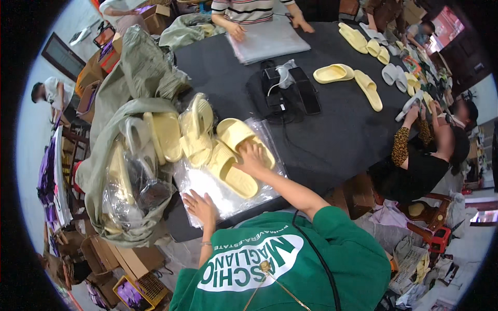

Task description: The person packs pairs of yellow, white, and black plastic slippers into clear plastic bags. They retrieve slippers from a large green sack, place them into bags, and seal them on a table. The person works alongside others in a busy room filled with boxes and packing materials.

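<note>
A pair of yellow slippers lies in front of me on a stack of clear plastic bags (197, 179). My right hand (252, 159) is closed on the edge of the farther slipper (234, 130), its fingers inside and its thumb toward the nearer slipper (243, 182). My left hand (201, 207) lies open on the bags' near left edge, fingers spread, holding nothing. Touching the pair on its left is a bagged pair of yellow slippers (198, 116). Beside that, a grey-green woven sack (98, 171) gapes with yellow and grey slippers in clear bags.
Black devices with cables (282, 90) sit mid-table. Across from me, a person's hands (237, 32) rest on a pile of clear bags (267, 44). Loose yellow slippers (333, 73) lie at the right. Another person (428, 142) handles slippers at the right edge. Cardboard boxes (135, 259) stand lower left.
</note>
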{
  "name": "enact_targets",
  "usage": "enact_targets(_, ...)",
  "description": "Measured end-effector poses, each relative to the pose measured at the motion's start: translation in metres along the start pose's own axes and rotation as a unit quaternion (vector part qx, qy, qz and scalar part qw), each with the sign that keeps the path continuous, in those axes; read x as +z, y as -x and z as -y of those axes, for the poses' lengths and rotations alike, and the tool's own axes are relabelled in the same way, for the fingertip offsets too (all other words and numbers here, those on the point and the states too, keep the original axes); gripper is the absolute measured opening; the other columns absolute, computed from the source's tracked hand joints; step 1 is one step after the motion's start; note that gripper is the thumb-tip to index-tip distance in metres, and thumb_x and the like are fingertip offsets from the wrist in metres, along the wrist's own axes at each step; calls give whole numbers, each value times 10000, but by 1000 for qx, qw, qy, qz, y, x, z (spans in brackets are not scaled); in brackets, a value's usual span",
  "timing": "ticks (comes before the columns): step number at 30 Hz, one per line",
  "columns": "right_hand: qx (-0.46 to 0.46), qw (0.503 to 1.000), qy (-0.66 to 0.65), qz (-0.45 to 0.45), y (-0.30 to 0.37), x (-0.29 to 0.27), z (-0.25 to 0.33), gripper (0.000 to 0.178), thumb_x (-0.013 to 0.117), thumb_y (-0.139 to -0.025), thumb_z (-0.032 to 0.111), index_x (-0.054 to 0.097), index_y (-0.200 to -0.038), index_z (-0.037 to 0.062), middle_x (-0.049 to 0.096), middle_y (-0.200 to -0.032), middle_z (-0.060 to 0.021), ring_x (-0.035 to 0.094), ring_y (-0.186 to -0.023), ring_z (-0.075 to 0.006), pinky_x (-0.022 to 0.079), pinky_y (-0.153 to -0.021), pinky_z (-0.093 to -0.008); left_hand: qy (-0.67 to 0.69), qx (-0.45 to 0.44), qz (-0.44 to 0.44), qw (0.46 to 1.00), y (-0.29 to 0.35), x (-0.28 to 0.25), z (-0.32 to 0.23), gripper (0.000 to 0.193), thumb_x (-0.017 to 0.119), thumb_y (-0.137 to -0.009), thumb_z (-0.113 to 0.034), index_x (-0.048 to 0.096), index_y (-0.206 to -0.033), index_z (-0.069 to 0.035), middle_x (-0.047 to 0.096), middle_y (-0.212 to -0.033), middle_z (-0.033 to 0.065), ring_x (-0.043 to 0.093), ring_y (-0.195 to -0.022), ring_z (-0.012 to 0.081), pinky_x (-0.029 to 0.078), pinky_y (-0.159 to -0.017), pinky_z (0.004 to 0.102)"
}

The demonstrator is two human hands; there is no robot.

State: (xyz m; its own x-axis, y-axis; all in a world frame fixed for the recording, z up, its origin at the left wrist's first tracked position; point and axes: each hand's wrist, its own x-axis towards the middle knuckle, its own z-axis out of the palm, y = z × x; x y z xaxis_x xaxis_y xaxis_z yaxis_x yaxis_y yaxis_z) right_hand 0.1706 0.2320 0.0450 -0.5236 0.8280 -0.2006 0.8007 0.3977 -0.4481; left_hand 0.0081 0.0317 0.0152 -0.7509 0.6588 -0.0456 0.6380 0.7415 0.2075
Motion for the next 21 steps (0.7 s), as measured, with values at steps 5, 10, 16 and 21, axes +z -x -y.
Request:
enact_targets(5,-51,992,-28,-113,1,24,-14,594,593,-784,459,535,-1217,57,389,-1349,-181,346,-1192,-349,236,-995,-495,-22,12,-66,997,4,11,-6,623,403,-932,-385,261,-1426,-35,163,-1493,228,113,-1383,398,145,-1080,537)
enact_targets(10,-66,989,-11,-133,3,19,-13,529,575,-797,459,576,-1166,80,422,-1308,-183,380,-1129,-329,272,-945,-473,-32,10,-75,997,4,10,-6,608,397,-933,-384,279,-1422,-44,188,-1492,210,135,-1378,391,150,-1084,525)
enact_targets(16,-88,985,0,-147,5,11,-8,374,575,-809,346,610,-1084,95,513,-1216,-94,451,-1051,-297,331,-889,-459,-66,-118,-63,989,3,-3,1,601,398,-924,-424,283,-1437,-132,158,-1486,244,154,-1354,453,188,-1053,573)
enact_targets(21,-100,971,-162,-146,-10,10,-10,196,535,-804,167,591,-912,14,582,-971,-147,554,-923,-334,449,-799,-458,-56,-139,-37,988,0,-1,9,630,339,-938,-479,228,-1455,-136,190,-1487,217,167,-1360,429,216,-1042,565)
